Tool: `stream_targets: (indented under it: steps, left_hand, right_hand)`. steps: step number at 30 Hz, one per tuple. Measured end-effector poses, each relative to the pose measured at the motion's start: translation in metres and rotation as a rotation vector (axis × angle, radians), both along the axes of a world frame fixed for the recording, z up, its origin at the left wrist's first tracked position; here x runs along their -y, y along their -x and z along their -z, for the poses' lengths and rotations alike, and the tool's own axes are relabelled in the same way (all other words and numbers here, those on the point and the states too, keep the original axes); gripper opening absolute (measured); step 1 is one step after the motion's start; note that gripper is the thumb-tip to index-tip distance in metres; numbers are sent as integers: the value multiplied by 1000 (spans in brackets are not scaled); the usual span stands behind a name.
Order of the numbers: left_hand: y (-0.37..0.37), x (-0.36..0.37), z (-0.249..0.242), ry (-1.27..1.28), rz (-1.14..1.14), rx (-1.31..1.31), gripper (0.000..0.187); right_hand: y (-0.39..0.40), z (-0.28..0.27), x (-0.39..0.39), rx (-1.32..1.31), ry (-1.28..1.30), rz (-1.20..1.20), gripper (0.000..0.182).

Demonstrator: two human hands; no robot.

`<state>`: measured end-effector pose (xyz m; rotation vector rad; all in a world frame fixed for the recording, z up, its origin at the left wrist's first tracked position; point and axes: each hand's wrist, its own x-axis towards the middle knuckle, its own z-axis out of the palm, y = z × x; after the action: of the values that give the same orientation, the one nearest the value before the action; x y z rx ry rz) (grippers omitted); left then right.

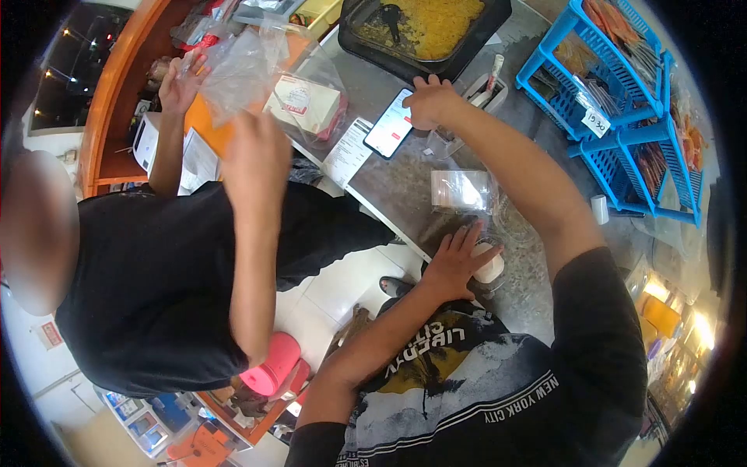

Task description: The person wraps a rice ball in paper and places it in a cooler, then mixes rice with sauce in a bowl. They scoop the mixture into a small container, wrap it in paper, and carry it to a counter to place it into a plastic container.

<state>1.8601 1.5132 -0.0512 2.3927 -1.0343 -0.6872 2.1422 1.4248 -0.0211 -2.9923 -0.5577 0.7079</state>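
My right hand (432,103) is over the upper end of a lit phone (389,124), with its fingers slightly bent and apart. The phone lies on the grey counter beside a printed paper (347,152). My left hand (457,265) rests near the counter edge with its fingers spread, the fingertips beside a round white object (489,263). Between my two hands sits a clear plastic box (464,189). An open container with a marker (495,71) stands just right of my right hand.
A black tray of yellow food (436,31) is at the top. Blue plastic racks (622,148) hold packets on the right. At left, a person in black (156,288) raises a hand near clear plastic bags (247,66). A white box (305,105) lies between us.
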Motion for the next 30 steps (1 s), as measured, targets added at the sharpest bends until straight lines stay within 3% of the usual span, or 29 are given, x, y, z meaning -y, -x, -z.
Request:
stream_targets:
  steps: [5, 9, 11, 13, 15, 17, 18, 21, 23, 24, 27, 30]
  left_hand:
    - [2, -18, -4, 93, -133, -86, 118]
    - [4, -44, 7, 174, -276, 4, 106]
    - [21, -63, 27, 664, -644, -555, 90]
    - [37, -87, 35, 653, -706, -577, 73]
    - [51, -112, 36, 184, -444, -47, 55]
    - [80, -138, 58, 186, -576, -172, 41]
    - [94, -149, 63, 163, -715, -270, 41]
    - [145, -201, 99, 23, -966, -445, 48]
    - [201, -271, 173, -214, -957, -534, 55]
    - [225, -299, 184, -318, -887, -577, 59]
    - [258, -348, 190, -587, -836, -739, 63]
    - [269, -372, 200, -828, -856, -928, 64]
  right_hand:
    - [22, -3, 27, 471, -576, 176, 38]
    - [99, -15, 68, 558, -984, 188, 28]
    - [158, -10, 81, 509, -1053, 347, 26]
    - [218, 10, 94, 371, -1071, 491, 24]
    - [272, 16, 106, 390, -1054, 593, 21]
    - [327, 28, 117, 539, -976, 792, 18]
    - [355, 46, 122, 613, -895, 916, 19]
    - [420, 98, 118, 514, -1028, 1281, 27]
    - [416, 66, 108, 52, -1026, 1346, 32]
    - [413, 54, 105, -181, -1015, 1354, 35]
    - [409, 107, 80, -60, -1206, 1266, 35]
    - [396, 104, 47, -103, -1278, 1231, 32]
